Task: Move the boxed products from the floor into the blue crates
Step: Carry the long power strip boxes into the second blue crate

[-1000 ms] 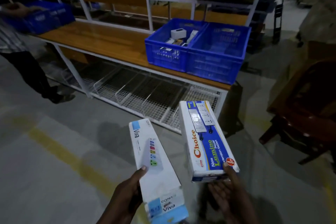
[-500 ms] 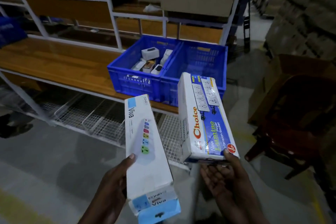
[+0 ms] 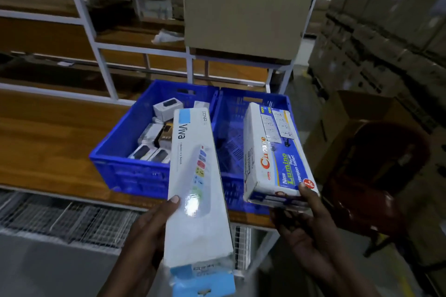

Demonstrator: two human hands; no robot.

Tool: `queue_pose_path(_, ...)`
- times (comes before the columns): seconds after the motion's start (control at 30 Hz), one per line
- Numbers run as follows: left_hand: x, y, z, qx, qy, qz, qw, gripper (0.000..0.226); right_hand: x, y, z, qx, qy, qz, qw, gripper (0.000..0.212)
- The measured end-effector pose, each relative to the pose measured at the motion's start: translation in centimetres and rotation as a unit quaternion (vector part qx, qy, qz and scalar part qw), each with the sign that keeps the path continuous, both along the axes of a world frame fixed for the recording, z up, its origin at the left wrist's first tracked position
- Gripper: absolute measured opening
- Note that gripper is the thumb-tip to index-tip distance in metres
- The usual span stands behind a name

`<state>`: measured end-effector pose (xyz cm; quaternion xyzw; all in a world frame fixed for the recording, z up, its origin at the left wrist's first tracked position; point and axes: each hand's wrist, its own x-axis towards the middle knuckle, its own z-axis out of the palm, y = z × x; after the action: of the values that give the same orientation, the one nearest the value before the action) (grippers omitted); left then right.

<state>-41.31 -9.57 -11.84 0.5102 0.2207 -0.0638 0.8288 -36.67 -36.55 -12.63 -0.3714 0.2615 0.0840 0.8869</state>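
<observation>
Two long cardboard cartons are held out over the near edge of a wooden bench. The left hand (image 3: 147, 231) is closed around the long white glossy cardboard carton marked "Viva" (image 3: 196, 190), thumb pressed on its printed top face, the fingers hidden beneath; a glare spot sits just beside the thumb. Its pale blue near end is cut off by the lower frame edge. The carton's far end overlaps the left blue plastic crate (image 3: 125, 169), though whether it touches the rim cannot be told.

The right hand (image 3: 306, 226) is clamped on the near end of the shorter, thicker white-and-blue cardboard carton printed "Lumino Power Extension Socket" (image 3: 274, 152), thumb on top, palm and fingers below. This carton is tilted, its far end raised over the right blue plastic crate (image 3: 231, 132), whose ribbed floor shows bare beside it.

The two latticed crates stand side by side, walls touching, on the brown wood-grain benchtop (image 3: 48, 142). The left one holds several small white and dark boxes (image 3: 154, 137), their print too blurred to read.

A white metal shelf frame (image 3: 96, 55) rises behind, bearing a plain brown corrugated box (image 3: 243, 17). Wire-mesh racking (image 3: 67, 222) lies under the bench. A dark red chair (image 3: 376, 176) and stacked brown cartons (image 3: 386, 31) stand at right, dim and soft-edged.
</observation>
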Motion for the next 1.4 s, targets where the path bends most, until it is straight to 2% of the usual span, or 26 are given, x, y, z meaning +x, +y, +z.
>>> queue_pose_path(0.07, 2.7, 0.4, 0.4, 0.005, 0.000, 0.008, 1.000, 0.030, 3.5, 0.6, -0.2, 0.000, 0.010, -0.013, 1.000, 0.043)
queue_pose_path(0.2, 6.7, 1.1, 0.5, -0.001, 0.028, 0.013, 1.000, 0.034, 11.3, 1.6, -1.7, -0.010, 0.028, 0.006, 1.000, 0.076)
queue_pose_path(0.23, 7.5, 1.3, 0.5, -0.007, 0.038, 0.012, 0.999, 0.036, 13.1, 1.8, -2.0, 0.009, 0.031, 0.003, 0.999, 0.073)
queue_pose_path(0.3, 8.7, 1.5, 0.6, -0.016, 0.054, 0.015, 0.998, 0.040, 16.7, 2.1, -2.6, 0.036, 0.044, -0.010, 0.998, 0.049)
queue_pose_path(0.4, 10.1, 1.5, 0.7, -0.015, 0.058, 0.031, 0.998, 0.036, 21.2, 3.1, -3.2, 0.004, 0.060, 0.013, 0.998, 0.023)
queue_pose_path(0.47, 10.9, 1.3, 0.7, -0.014, 0.066, 0.037, 0.997, 0.036, 23.8, 4.1, -3.9, -0.043, 0.078, 0.025, 0.996, 0.020)
queue_pose_path(0.53, 11.9, 1.2, 0.8, -0.021, 0.073, 0.052, 0.996, 0.041, 25.8, 4.9, -5.2, -0.080, 0.097, 0.047, 0.991, 0.031)
queue_pose_path(0.6, 12.9, 0.9, 1.0, -0.018, 0.077, 0.066, 0.995, 0.041, 27.7, 5.1, -7.1, -0.133, 0.120, 0.104, 0.978, 0.042)
queue_pose_path(0.63, 13.4, 0.7, 1.1, -0.017, 0.080, 0.070, 0.994, 0.039, 28.1, 5.2, -7.7, -0.139, 0.125, 0.167, 0.968, 0.046)
queue_pose_path(0.7, 14.2, 0.2, 1.1, -0.018, 0.084, 0.079, 0.993, 0.038, 27.7, 5.4, -7.2, -0.166, 0.167, 0.266, 0.935, 0.042)
queue_pose_path(0.77, 15.2, -0.5, 1.0, -0.016, 0.083, 0.087, 0.993, 0.038, 27.2, 5.1, -7.0, -0.167, 0.185, 0.322, 0.914, 0.038)
queue_pose_path(0.83, 16.1, -1.3, 0.9, -0.016, 0.087, 0.091, 0.992, 0.039, 27.1, 4.6, -7.3, -0.197, 0.203, 0.360, 0.889, 0.046)
queue_pose_path(0.93, 17.5, -2.6, 0.9, -0.017, 0.088, 0.073, 0.993, 0.033, 27.6, 2.6, -7.8, -0.234, 0.175, 0.397, 0.870, 0.053)
queue_pose_path(1.1, 20.0, -4.7, 0.9, 0.014, 0.080, 0.063, 0.995, 0.043, 26.6, -0.7, -6.3, -0.192, 0.071, 0.389, 0.898, 0.041)
queue_pose_path(1.23, 21.5, -6.5, 0.9, 0.031, 0.086, 0.042, 0.995, 0.039, 24.7, -2.2, -3.4, -0.180, -0.004, 0.354, 0.918, 0.049)
queue_pose_path(1.33, 22.7, -8.2, 1.0, 0.032, 0.092, 0.022, 0.995, 0.036, 23.3, -2.1, -2.3, -0.125, -0.005, 0.351, 0.928, 0.046)
queue_pose_path(1.4, 23.3, -9.2, 1.1, 0.035, 0.091, 0.011, 0.995, 0.032, 22.7, -1.9, -2.2, -0.130, 0.018, 0.345, 0.929, 0.044)
